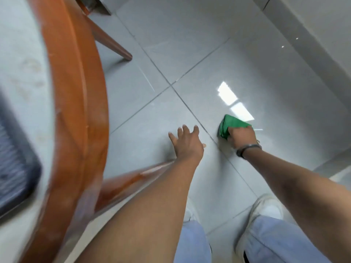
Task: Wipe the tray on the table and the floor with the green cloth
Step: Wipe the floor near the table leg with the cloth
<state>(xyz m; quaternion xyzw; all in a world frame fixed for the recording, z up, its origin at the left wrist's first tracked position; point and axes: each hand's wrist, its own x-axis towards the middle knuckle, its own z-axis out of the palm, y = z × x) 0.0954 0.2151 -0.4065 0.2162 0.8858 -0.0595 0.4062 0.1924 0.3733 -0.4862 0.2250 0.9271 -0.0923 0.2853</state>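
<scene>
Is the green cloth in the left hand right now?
No, the right hand presses the green cloth onto the grey floor tile, while the left hand is spread open and empty.

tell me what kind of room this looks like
Probably a home dining area: a round table with a wooden rim, splayed wooden legs and a glossy grey tiled floor, which the right hand wipes with a green cloth.
</scene>
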